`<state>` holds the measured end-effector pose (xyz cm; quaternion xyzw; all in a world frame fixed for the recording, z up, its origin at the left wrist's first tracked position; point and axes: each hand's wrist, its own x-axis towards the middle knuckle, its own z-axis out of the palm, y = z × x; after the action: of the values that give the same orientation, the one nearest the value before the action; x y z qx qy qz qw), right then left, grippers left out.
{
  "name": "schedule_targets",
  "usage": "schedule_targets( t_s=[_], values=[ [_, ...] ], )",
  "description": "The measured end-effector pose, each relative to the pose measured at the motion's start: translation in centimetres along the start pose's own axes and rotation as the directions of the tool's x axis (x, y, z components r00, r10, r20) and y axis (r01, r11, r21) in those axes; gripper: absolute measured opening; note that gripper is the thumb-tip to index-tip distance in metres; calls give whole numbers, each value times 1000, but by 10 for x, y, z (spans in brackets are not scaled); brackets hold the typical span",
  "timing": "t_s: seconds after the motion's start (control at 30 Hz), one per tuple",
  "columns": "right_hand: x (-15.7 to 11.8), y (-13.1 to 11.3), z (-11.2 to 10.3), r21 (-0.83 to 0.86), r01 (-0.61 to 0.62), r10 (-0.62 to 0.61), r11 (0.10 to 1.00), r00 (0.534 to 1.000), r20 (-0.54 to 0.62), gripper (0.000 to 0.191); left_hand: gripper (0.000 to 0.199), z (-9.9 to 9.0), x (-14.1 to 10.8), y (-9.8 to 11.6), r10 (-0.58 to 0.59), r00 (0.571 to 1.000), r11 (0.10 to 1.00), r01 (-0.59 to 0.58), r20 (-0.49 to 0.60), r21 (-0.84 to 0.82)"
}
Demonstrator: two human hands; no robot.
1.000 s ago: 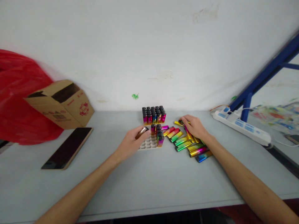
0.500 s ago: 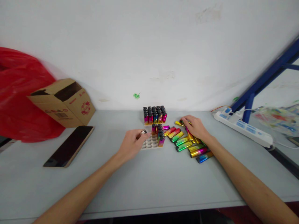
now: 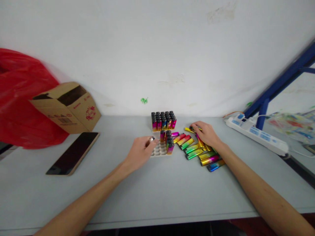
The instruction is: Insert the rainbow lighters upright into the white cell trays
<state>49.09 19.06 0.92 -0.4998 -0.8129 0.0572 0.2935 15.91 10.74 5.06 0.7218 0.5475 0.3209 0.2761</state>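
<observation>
My left hand [image 3: 140,152] is closed around a lighter [image 3: 150,140], mostly hidden by the fingers, at the left edge of a white tray [image 3: 159,153] with round holes. In the tray's right part several shiny lighters [image 3: 169,148] with black tops stand upright. My right hand [image 3: 205,131] lies over the back of a loose pile of lighters [image 3: 193,154], its fingers curled down on a lighter [image 3: 198,128]. The pile's lighters lie flat in gold, green, red, pink and blue.
Behind the tray stands a full block of upright lighters [image 3: 163,122]. A dark phone [image 3: 73,154] lies at left, near an open cardboard box [image 3: 73,109] and a red plastic bag [image 3: 24,101]. To the right are a white power strip [image 3: 257,135] and a blue metal frame [image 3: 283,83].
The left hand and its lighter have shifted very slightly at the tray. My right hand stays in place on the pile.
</observation>
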Motion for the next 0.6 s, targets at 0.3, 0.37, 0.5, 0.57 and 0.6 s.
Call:
schedule_targets(
  t_s=[0.3, 0.37, 0.5, 0.57, 0.6],
  values=[
    [0, 0, 1, -2, 0, 0, 1000, 1000, -4, 40, 48, -1, -3, 6, 41, 999, 998, -41, 12, 56],
    [0, 0, 1, -4, -2, 2, 1000, 1000, 0, 40, 49, -3, -2, 8, 45, 999, 997, -44, -19, 57],
    [1, -2, 0, 1, -8, 8, 1000, 1000, 5, 39, 44, -5, -1, 7, 50, 999, 998, -50, -3, -25],
    [1, -3, 0, 2, -8, 8, 1000, 1000, 6, 39, 38, -4, 0, 4, 18, 1000, 990, -15, 20, -141],
    [1, -3, 0, 1, -7, 7, 1000, 1000, 7, 39, 34, -4, 0, 3, -10, 1000, 975, 16, 26, -220]
  ],
)
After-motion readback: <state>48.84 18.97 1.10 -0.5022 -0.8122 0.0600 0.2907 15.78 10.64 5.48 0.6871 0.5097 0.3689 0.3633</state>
